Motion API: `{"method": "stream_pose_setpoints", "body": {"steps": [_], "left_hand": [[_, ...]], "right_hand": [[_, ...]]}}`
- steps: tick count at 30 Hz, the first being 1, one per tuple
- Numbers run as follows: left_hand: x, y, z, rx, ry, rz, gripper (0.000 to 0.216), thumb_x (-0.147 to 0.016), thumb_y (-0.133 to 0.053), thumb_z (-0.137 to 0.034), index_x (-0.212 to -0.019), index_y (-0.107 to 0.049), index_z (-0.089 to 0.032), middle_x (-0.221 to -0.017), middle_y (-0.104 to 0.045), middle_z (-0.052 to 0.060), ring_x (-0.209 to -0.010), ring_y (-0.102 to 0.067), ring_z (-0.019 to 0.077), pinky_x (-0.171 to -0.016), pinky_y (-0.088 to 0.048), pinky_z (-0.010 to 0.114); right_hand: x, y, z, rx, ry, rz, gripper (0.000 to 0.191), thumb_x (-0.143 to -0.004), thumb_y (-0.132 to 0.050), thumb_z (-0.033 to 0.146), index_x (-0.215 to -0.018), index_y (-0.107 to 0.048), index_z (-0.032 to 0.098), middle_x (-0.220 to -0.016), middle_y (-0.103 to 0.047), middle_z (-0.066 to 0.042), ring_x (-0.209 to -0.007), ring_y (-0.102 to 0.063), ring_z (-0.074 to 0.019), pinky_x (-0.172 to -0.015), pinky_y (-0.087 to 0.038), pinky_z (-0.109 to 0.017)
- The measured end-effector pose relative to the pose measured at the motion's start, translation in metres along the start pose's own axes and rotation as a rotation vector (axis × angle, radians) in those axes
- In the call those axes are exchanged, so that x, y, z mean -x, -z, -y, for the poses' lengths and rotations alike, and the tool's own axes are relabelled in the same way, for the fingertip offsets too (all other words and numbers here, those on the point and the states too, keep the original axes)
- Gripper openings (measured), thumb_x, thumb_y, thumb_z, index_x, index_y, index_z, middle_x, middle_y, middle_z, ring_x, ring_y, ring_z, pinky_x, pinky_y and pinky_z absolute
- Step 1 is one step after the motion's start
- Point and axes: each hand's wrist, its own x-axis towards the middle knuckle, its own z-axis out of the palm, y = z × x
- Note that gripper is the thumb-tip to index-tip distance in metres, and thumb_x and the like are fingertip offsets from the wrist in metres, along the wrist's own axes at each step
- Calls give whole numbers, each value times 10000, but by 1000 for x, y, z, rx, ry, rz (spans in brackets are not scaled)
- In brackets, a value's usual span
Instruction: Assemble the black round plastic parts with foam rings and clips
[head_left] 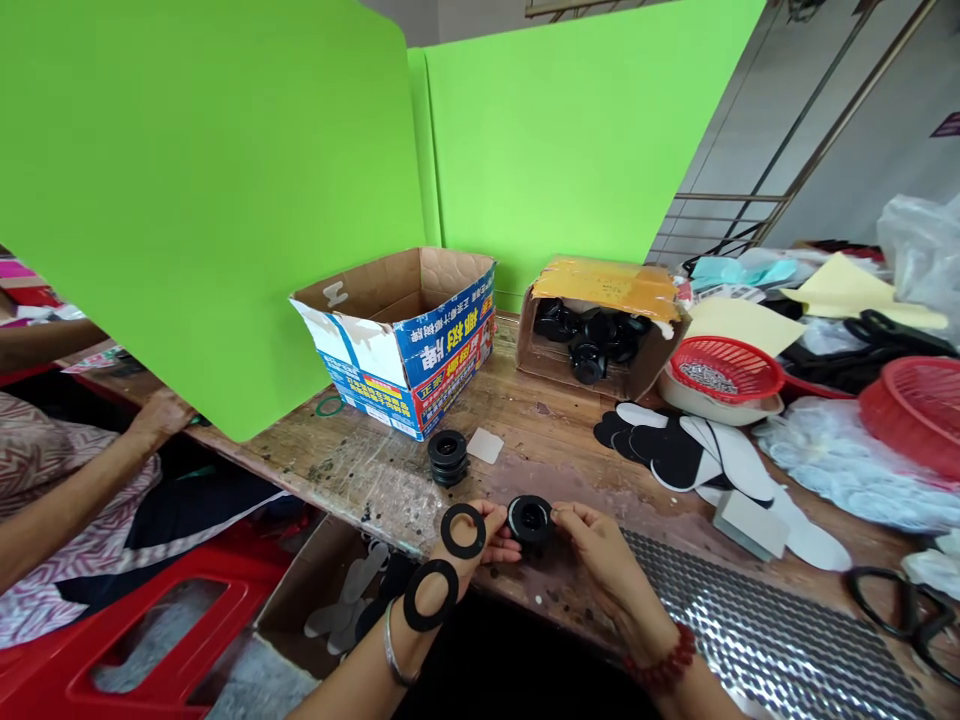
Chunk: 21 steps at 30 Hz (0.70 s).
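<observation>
- Currently both hands share one black round part [530, 520], held just above the near bench edge.
- L hand [491, 535]: fingers closed on the part's left side, w/ a flat ring [463, 530] looped over a finger; second ring [431, 595] sits on the wrist.
- R hand [600, 560]: fingertips pinched tight on the part's right rim.
- Step, as I judge it: mid-handling of the part. Anything further needs a steady pinch and the ring kept centred.
- Small stack of parts [448, 457] behind, apart.
- Worn wooden bench [562, 440], cluttered: printed carton [405, 340], box of black parts [600, 330], red basket [724, 368], insole cutouts [690, 450].
- Green screen [225, 200] behind; another person's arm [75, 500] at left.
</observation>
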Motion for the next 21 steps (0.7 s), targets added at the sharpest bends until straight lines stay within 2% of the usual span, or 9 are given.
{"method": "stream_pose_setpoints", "body": {"steps": [3,10,15,21], "left_hand": [[-4,2,2,-28,-36,24,225,-764,-774,-391,-805,-650,-207,-749,-685,37,-656,-677,199,-731,-587,375],[-1,0,-2,-12,-35,13,259,-725,-787,-404,-807,-645,-204,-739,-693,44,-636,-679,204,-709,-593,376],[-1,1,-1,-6,-34,15,291,-719,-789,-430,-842,-655,-204,-734,-701,44,-672,-701,234,-746,-605,403],[-5,1,3,11,-32,-12,296,-702,-800,-415,-833,-653,-194,-714,-699,42,-600,-685,197,-653,-616,348]], "right_hand": [[-1,-3,1,-1,2,-18,261,-551,-741,415,-624,-710,167,-678,-678,-43,-669,-553,-182,-633,-421,-273],[2,-8,3,-4,-14,-35,254,-539,-734,415,-596,-693,172,-651,-648,-28,-658,-509,-170,-623,-396,-265],[2,-8,5,7,-19,-32,252,-543,-732,417,-592,-675,176,-654,-642,-27,-661,-504,-168,-623,-392,-262],[2,-9,6,45,-21,-59,265,-525,-709,432,-567,-660,175,-627,-610,-13,-641,-487,-159,-624,-383,-266]]}}
